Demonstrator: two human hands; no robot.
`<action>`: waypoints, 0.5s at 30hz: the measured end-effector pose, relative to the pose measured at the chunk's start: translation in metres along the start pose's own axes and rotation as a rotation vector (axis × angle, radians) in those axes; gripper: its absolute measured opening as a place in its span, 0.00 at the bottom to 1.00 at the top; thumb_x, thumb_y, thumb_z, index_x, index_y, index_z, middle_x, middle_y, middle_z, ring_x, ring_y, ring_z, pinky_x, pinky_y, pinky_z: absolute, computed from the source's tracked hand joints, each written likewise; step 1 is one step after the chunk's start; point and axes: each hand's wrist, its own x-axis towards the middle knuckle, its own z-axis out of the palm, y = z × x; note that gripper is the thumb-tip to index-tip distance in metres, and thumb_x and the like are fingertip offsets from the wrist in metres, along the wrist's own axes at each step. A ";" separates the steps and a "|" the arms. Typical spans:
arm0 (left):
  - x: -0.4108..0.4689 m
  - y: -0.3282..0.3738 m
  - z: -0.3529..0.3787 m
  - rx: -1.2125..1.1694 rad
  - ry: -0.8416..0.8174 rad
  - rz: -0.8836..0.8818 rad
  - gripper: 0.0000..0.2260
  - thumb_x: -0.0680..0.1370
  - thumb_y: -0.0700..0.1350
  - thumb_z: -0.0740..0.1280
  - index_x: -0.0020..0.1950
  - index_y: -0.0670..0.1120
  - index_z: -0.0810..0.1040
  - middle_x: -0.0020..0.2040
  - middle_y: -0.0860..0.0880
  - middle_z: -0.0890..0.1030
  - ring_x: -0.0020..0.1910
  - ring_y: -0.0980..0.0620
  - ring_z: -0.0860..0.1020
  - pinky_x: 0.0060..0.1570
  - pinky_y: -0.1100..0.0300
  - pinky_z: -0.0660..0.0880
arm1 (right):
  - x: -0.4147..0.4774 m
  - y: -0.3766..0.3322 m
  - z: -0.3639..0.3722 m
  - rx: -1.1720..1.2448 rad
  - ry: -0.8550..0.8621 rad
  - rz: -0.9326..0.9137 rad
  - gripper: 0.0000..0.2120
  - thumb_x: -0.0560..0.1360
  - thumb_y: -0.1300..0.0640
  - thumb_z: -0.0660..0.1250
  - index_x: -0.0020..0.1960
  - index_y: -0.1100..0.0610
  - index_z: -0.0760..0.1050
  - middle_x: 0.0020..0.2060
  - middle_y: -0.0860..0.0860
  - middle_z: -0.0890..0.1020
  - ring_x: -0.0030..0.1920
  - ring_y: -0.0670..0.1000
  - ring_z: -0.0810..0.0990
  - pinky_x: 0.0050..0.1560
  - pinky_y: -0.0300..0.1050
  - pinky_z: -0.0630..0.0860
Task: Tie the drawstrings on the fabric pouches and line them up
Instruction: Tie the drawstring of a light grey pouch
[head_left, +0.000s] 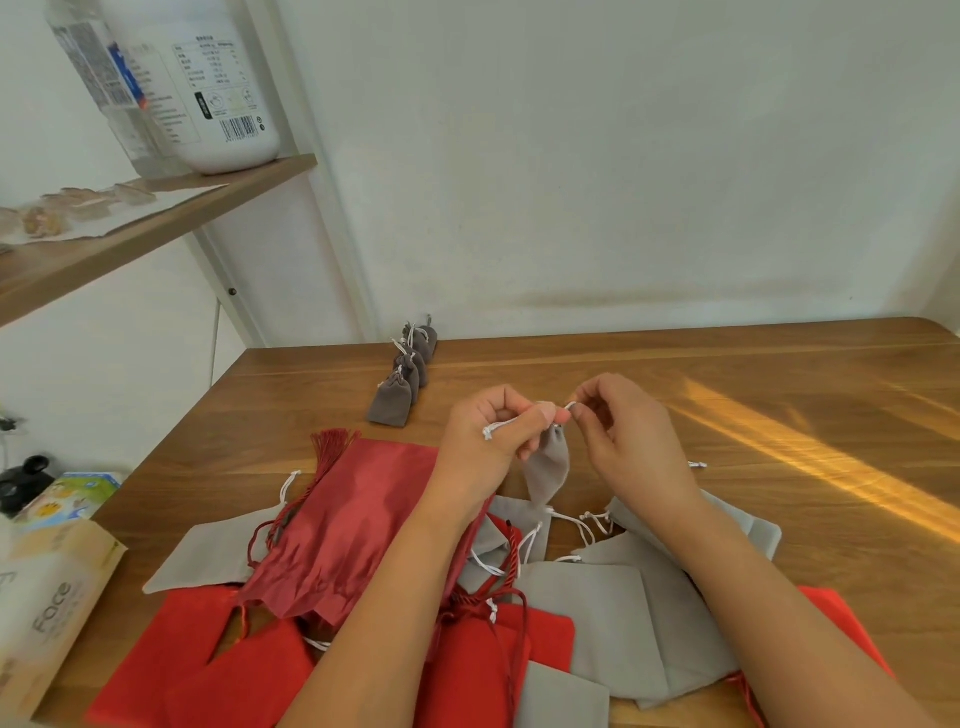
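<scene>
Pouch (548, 470) hangs mid-air, left hand (488, 441) and right hand (631, 441) each pinching its white string (498, 429).

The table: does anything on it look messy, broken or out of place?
Nothing looks broken or spilled. The untied red pouches and grey pouches near the person lie in a jumbled, overlapping heap with cords crossing, unlike the tied pouches standing in a neat row toward the far side of the table.

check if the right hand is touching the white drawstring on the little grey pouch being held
Touching. The head view shows the right hand pinching the white drawstring just above the grey pouch; the left hand grips a knotted end.
</scene>
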 end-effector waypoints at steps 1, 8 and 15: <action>0.000 0.001 -0.001 -0.018 0.013 -0.025 0.07 0.76 0.37 0.68 0.39 0.36 0.78 0.30 0.50 0.80 0.31 0.54 0.75 0.31 0.67 0.72 | -0.001 0.001 0.000 -0.009 0.014 -0.027 0.04 0.76 0.62 0.67 0.46 0.55 0.74 0.38 0.43 0.73 0.38 0.39 0.72 0.37 0.28 0.66; 0.004 -0.001 -0.007 -0.217 0.132 -0.255 0.04 0.74 0.40 0.70 0.41 0.40 0.80 0.31 0.49 0.81 0.27 0.58 0.76 0.30 0.68 0.75 | -0.006 -0.009 0.001 0.041 -0.022 -0.306 0.07 0.76 0.57 0.60 0.48 0.58 0.75 0.47 0.48 0.76 0.43 0.36 0.70 0.43 0.24 0.65; 0.005 -0.003 -0.010 -0.264 0.083 -0.331 0.04 0.74 0.38 0.69 0.46 0.38 0.80 0.31 0.49 0.81 0.28 0.58 0.77 0.32 0.69 0.76 | -0.006 -0.006 0.003 0.056 -0.009 -0.338 0.04 0.74 0.64 0.65 0.48 0.59 0.76 0.50 0.50 0.77 0.45 0.28 0.69 0.44 0.22 0.64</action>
